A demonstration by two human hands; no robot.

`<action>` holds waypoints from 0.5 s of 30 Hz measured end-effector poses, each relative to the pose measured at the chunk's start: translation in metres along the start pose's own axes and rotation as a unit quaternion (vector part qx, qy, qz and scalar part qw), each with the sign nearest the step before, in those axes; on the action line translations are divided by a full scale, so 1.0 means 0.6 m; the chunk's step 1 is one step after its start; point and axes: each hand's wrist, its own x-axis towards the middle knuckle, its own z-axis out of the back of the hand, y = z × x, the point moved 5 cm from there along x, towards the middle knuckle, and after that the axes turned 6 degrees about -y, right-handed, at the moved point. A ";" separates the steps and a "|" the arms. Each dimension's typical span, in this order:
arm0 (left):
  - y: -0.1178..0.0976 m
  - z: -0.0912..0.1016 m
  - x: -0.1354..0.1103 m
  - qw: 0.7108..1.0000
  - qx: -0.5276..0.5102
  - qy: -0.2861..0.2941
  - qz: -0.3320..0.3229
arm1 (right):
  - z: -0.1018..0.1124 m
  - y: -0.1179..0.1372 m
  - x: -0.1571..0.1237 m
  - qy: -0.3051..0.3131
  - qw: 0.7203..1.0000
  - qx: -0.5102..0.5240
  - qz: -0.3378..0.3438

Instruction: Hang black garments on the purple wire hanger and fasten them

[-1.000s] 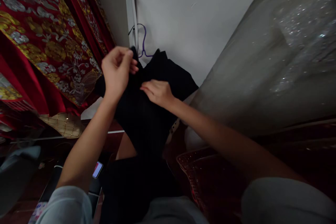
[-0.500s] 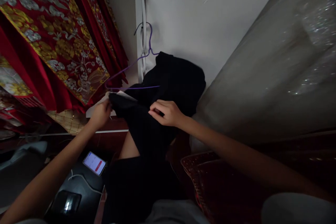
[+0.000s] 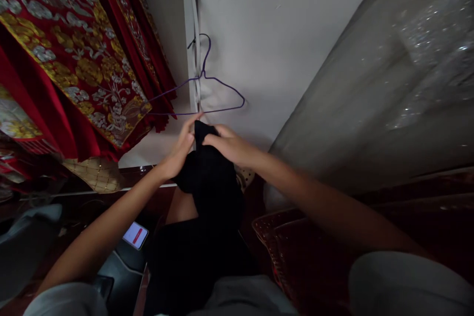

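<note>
A black garment is bunched up in front of me, its upper end raised just below the purple wire hanger. My right hand is closed on that upper end, thumb over the cloth. On the other side of the same end, my left hand grips the cloth, with a finger pointing up near the hanger's bottom bar. The hanger hangs bare by its hook from a white cable on the wall. Folds hide part of the fingers and the kind of garment.
Red embroidered cloth hangs at the left, against the hanger's left end. A large plastic-wrapped thing leans at the right. Down left, a lit phone lies on a dark surface beside a white cord. A dark red padded piece lies lower right.
The black garment has come off the hanger and down, leaving the hanger bare. My left hand has moved right and up, closer to my right hand, with the cloth gathered between them.
</note>
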 end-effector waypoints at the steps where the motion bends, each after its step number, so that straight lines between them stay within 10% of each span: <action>1: 0.017 -0.012 -0.004 0.998 -0.022 0.049 0.038 | 0.015 0.019 0.002 0.025 0.999 -0.026 0.034; 6: 0.073 -0.017 -0.034 0.950 0.092 0.274 0.116 | 0.128 0.032 0.038 -0.142 0.954 -0.178 0.197; 10: 0.058 0.056 -0.016 0.964 0.149 0.195 0.102 | 0.156 -0.087 0.082 -0.300 0.935 -0.115 0.149; 15: 0.017 0.102 -0.027 0.976 0.127 0.100 0.148 | 0.104 -0.222 0.111 -0.249 0.957 -0.099 -0.114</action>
